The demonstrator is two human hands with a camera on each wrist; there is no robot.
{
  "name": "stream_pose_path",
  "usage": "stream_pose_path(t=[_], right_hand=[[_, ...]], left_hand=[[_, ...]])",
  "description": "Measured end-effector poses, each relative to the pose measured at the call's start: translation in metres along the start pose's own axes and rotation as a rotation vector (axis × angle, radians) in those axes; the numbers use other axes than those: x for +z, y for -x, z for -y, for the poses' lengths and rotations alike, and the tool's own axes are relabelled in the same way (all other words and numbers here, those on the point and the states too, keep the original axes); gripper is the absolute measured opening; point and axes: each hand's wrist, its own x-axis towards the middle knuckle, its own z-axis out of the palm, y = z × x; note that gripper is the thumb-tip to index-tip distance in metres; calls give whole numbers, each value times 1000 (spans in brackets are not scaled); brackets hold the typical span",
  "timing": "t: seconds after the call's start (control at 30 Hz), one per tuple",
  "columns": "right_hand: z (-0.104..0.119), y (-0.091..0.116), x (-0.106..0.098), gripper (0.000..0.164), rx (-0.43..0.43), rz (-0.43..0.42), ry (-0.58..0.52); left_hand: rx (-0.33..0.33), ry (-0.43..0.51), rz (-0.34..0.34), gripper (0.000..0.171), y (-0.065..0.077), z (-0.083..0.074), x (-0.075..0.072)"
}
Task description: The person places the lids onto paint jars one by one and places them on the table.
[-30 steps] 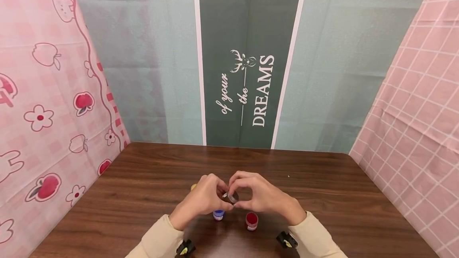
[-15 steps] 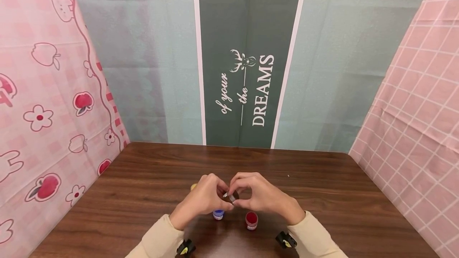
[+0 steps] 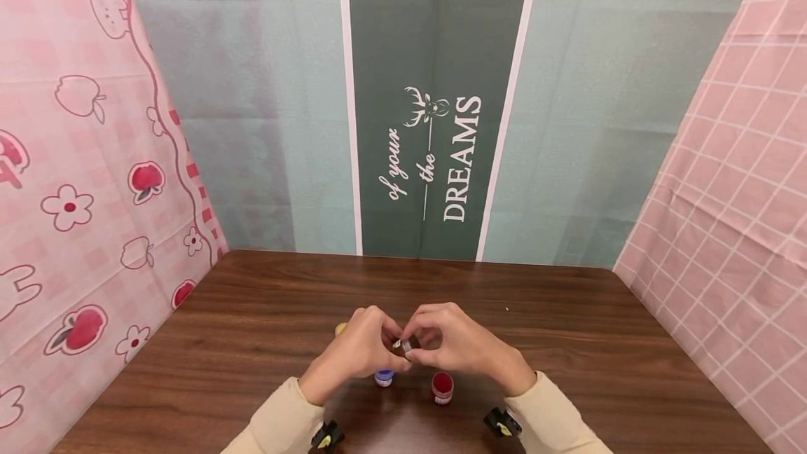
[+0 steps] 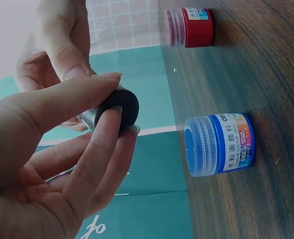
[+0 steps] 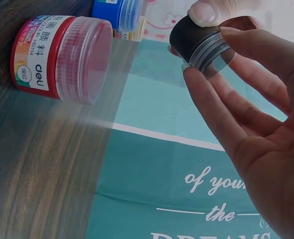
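Both hands meet over the middle of the table around a small black paint jar point(image 5: 184, 39), which is tilted on its side. My left hand point(image 3: 359, 343) grips the jar's dark body between thumb and fingers; its base faces the left wrist camera. At the other end, the thumb and fingers of my right hand point(image 3: 459, 338) pinch the clear ridged lid point(image 5: 208, 51). The lid sits against the jar's mouth. Below the hands, a blue paint jar point(image 4: 221, 144) stands upright with its clear lid on. Nearer the right forearm is a red paint jar point(image 3: 443, 389), also lidded.
A yellow paint jar point(image 3: 340, 328) is mostly hidden behind my left hand. The brown wooden table point(image 3: 567, 342) reaches back to a green cloth backdrop point(image 3: 429, 33). Pink patterned cloths hang at both sides. A tiny white speck point(image 3: 507, 309) lies on the tabletop.
The right hand's thumb and fingers have shifted slightly around the lid, with the thumb a little higher. The left hand stays in place, and the jars on the table have not moved.
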Motion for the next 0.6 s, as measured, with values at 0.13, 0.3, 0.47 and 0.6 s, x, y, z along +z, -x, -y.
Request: stream_pose_path(t=[0.13, 0.3, 0.47, 0.6], right_hand=[[1, 1, 1, 16, 19, -5, 4], [2, 0, 0, 17, 38, 2, 2], [-1, 1, -1, 21, -5, 7, 41], [-4, 0, -2, 25, -95, -17, 77]], left_hand=[[0, -2, -1, 19, 0, 0, 0], [7, -8, -1, 19, -1, 1, 0], [-1, -13, 2, 20, -1, 1, 0], [-7, -15, -3, 19, -1, 1, -2]])
